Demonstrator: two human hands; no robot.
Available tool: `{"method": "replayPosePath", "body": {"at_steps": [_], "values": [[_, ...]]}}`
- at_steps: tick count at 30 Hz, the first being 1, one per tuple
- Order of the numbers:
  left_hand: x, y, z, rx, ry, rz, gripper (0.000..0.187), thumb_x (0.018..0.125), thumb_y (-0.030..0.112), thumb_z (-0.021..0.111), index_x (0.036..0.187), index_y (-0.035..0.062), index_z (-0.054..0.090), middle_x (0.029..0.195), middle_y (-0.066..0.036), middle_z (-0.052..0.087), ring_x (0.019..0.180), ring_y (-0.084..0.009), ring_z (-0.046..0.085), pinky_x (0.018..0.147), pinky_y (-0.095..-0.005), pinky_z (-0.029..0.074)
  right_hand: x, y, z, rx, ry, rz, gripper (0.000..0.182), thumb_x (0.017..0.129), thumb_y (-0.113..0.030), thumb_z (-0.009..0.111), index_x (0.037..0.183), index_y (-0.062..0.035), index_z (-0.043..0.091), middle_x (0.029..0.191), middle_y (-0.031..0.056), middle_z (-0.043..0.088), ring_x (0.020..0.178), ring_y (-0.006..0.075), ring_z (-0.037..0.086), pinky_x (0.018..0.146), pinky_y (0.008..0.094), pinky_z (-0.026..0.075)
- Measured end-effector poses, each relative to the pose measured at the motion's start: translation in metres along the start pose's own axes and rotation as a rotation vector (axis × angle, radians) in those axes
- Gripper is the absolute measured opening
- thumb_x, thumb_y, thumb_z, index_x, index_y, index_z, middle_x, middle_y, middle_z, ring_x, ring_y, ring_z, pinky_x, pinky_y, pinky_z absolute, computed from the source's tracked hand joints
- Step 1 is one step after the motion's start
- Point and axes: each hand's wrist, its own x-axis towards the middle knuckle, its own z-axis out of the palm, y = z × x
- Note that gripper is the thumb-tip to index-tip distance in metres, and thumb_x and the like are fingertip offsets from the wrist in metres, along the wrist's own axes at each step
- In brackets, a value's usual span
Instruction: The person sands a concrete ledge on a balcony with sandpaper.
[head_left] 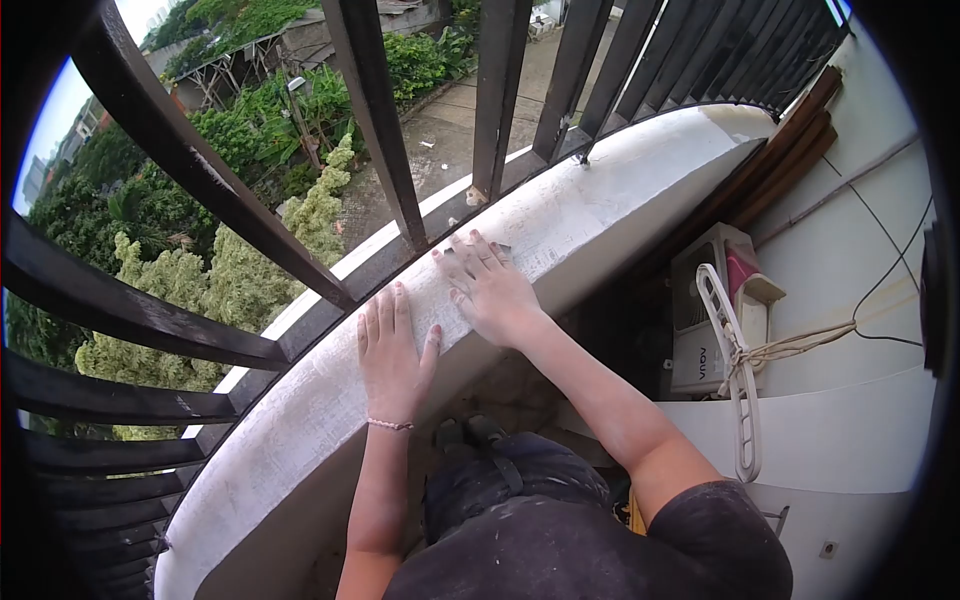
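Note:
My left hand [392,358] lies flat on the white ledge [305,425], its fingers stretched out and its thumb apart, with nothing in it. A braided band circles that wrist. Farther along, my right hand [490,285] presses down on the same ledge close to the foot of a dark railing bar [385,130]. Edges of a thin dark flat piece [504,248] show beside and under its fingers; most of the piece is hidden. Whitish dust covers both hands.
Dark railing bars curve along the ledge's outer side, with trees [215,290] and a paved yard [455,130] below. At right are a white unit [697,350], a white plastic frame [735,370] tied with cord, and brown boards [790,165] against the tiled wall.

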Motion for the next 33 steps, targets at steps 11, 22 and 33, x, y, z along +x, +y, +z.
{"method": "replayPosePath", "body": {"at_steps": [11,22,33], "values": [[-0.003,-0.011,0.004,0.004,-0.016,-0.017,0.081,0.101,0.046,0.050,0.156,-0.0091,0.027,0.160,-0.027,0.034,0.153,-0.0378,0.026,0.127,-0.0477,0.016,0.112,0.001,0.030,0.151,-0.158,0.096,0.056,0.103,-0.028,0.043,0.158,-0.0160,0.038,0.164,0.0201,0.032,0.151,0.0392,0.031,0.125,0.0482,0.024],[-0.014,-0.030,-0.010,0.005,-0.045,-0.150,0.077,0.100,0.047,0.050,0.151,-0.0088,0.036,0.154,-0.027,0.041,0.147,-0.0406,0.032,0.125,-0.0499,0.019,0.117,-0.020,0.075,0.050,0.076,-0.168,0.055,0.101,-0.023,0.045,0.156,-0.0149,0.042,0.164,0.0175,0.034,0.147,0.0369,0.038,0.121,0.0502,0.031],[-0.017,-0.035,0.004,-0.022,0.122,-0.143,0.073,0.096,0.046,0.056,0.143,-0.0093,0.045,0.139,-0.027,0.052,0.135,-0.0409,0.044,0.119,-0.0531,0.027,0.014,-0.058,-0.017,0.025,-0.280,-0.161,0.056,0.106,-0.037,0.040,0.159,-0.0183,0.037,0.162,0.0173,0.036,0.152,0.0376,0.028,0.127,0.0496,0.019]]}}
